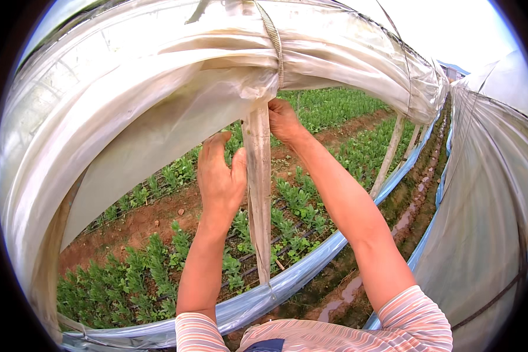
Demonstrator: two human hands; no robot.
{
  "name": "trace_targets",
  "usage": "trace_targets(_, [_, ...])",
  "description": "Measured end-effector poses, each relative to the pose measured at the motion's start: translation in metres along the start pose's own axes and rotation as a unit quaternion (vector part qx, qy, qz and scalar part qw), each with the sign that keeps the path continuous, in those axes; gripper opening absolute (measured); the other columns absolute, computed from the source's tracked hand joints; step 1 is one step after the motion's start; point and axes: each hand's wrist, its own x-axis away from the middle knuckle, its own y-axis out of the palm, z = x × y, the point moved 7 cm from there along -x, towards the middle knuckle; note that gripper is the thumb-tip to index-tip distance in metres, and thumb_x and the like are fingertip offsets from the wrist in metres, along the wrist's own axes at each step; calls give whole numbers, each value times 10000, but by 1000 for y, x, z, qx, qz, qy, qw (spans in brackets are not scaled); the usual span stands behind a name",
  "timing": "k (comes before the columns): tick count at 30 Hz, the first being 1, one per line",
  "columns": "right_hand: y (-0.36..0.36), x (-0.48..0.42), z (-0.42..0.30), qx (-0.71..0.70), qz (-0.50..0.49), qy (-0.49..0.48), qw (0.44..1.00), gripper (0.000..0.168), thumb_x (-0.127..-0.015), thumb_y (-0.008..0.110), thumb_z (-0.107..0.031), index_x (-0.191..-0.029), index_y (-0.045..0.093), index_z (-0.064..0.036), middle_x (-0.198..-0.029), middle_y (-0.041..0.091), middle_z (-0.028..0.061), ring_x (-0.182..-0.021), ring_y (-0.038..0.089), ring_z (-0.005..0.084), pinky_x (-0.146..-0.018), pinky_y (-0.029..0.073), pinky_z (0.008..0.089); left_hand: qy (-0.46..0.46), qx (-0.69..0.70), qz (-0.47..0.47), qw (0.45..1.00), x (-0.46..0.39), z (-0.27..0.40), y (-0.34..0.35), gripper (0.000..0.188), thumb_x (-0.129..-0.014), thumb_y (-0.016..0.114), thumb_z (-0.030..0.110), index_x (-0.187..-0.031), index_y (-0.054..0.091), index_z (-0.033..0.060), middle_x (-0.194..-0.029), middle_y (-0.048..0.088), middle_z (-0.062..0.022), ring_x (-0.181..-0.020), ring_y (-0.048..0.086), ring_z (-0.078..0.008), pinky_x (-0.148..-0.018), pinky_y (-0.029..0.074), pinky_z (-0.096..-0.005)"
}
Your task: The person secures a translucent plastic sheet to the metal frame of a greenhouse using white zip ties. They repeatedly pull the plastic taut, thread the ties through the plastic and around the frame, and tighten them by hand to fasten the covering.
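A bunched sheet of translucent plastic film (158, 110) hangs in folds across the raised side of a greenhouse tunnel. A ridged strap (273, 39) crosses these folds above an upright post (259, 189), which looks wrapped in film. My left hand (220, 171) is just left of the post, below the hanging film, with thumb and fingers apart and nothing in it. On the other side, my right hand (284, 121) is against the post's upper end, right under the gathered film. Its fingertips are hidden there, so I cannot tell whether they grip anything.
Rows of green plants (145, 268) grow inside, with bare reddish soil (145, 224) between them. Low blue-tinted film (286, 281) runs along the tunnel's base. A muddy ditch (405, 220) with water separates it from a neighbouring film-covered tunnel (488, 185). More posts (387, 158) stand further along.
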Motion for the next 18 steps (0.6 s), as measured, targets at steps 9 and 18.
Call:
trace_targets(9, [-10, 2, -4, 78, 4, 1, 997, 238, -840, 590, -135, -998, 629, 39, -798, 656, 56, -654, 575, 97, -597, 474, 256, -204, 163, -135, 956, -33, -73, 41, 306, -875, 557, 195, -1093, 566, -20, -618, 526, 20, -555, 486, -71, -535, 413, -234])
trace_targets(18, [51, 159, -13, -50, 42, 91, 994, 272, -922, 526, -216, -1063, 571, 13, -825, 616, 43, -686, 576, 86, -599, 488, 225, -295, 508, -188, 787, 85, 18, -16, 217, -919, 506, 191, -970, 586, -5, -545, 419, 44, -411, 340, -39, -380, 289, -186])
